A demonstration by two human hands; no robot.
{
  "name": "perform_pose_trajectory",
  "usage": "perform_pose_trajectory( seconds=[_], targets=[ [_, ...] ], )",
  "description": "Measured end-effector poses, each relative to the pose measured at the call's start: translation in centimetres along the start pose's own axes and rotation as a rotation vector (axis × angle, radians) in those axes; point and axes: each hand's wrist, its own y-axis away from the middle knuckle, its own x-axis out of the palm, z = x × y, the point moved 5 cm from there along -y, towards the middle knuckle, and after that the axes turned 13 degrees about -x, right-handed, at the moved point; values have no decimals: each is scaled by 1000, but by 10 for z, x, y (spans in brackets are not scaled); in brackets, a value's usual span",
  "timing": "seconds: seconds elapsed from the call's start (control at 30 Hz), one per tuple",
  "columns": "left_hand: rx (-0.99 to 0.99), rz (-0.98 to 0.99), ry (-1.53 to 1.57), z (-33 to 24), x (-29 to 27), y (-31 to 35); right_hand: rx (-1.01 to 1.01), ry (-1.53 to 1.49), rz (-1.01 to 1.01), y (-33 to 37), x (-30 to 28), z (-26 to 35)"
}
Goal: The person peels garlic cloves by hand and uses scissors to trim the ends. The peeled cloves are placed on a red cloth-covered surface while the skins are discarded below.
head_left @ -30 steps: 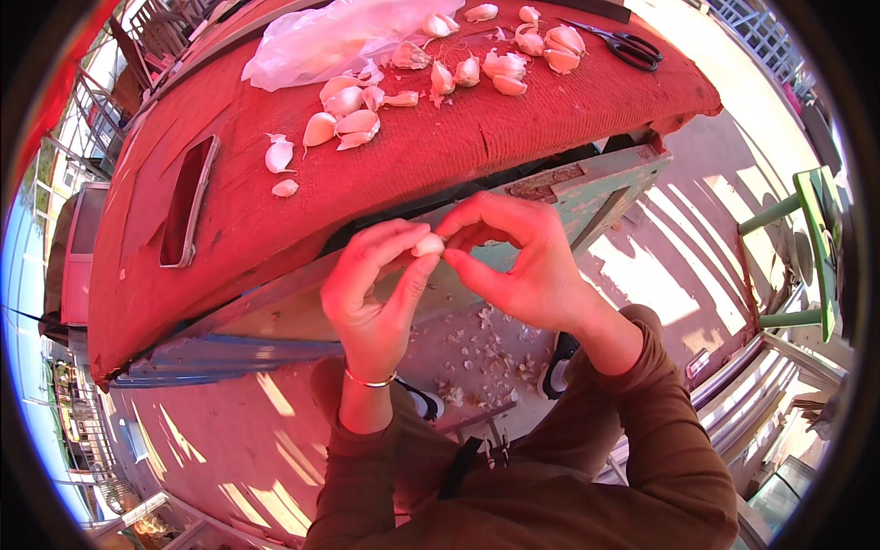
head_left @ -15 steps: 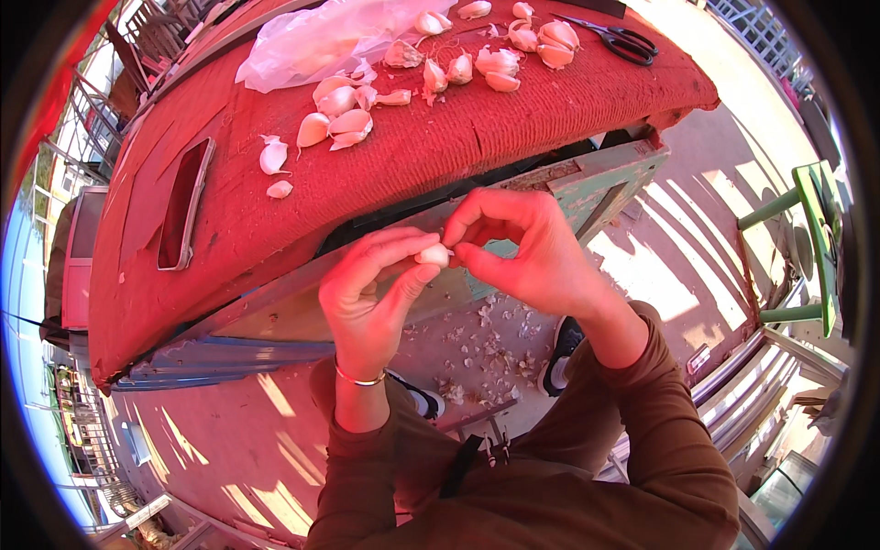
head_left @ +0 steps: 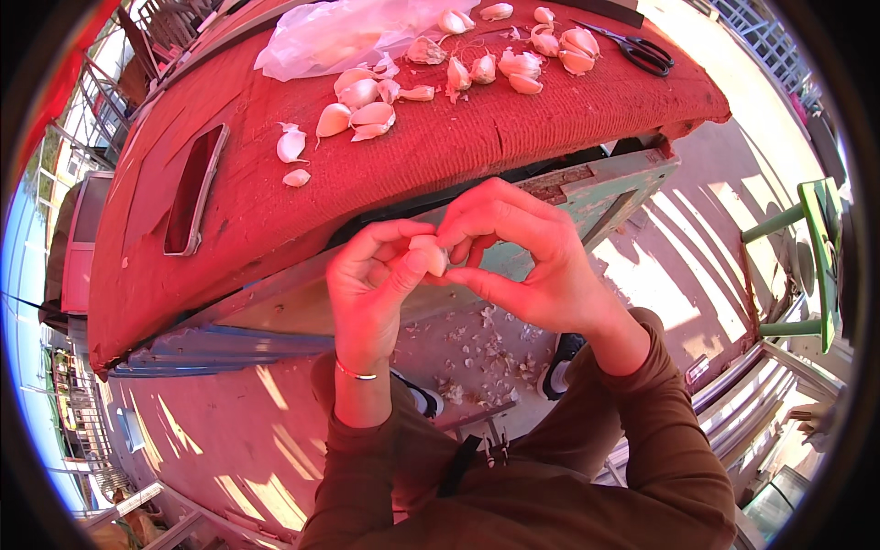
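Observation:
Just off the table's near edge, my left hand (head_left: 365, 298) pinches a pale garlic clove (head_left: 430, 255) between thumb and fingers. My right hand (head_left: 541, 261) meets it from the other side, its thumb and fingertips closed at the clove's right end. Whether a bit of skin is caught there is too small to tell. On the red-covered table (head_left: 275, 243) beyond lie several loose cloves (head_left: 373, 119) and broken garlic heads (head_left: 521, 66). A single clove (head_left: 291, 144) and a smaller one (head_left: 296, 178) sit nearest my left hand.
A phone (head_left: 195, 191) lies at the table's left, a crumpled plastic bag (head_left: 344, 38) at the back, and black scissors (head_left: 643, 55) at the far right. Papery peelings (head_left: 490, 353) litter the ground between my shoes. A green stool (head_left: 819, 261) stands to the right.
The clove has been turned in my left fingers and shows more of its side. My right fingers have closed in on it. The view has shifted slightly.

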Motion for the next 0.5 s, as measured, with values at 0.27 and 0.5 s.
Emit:
perform_pose_trajectory(
  seconds=[0.27,0.5],
  targets=[
    [-14,17,33,5,1,1,-163,134,4,2,-1,-1],
    [-11,26,75,5,2,0,-90,65,-23,2,0,-2]
  ],
)
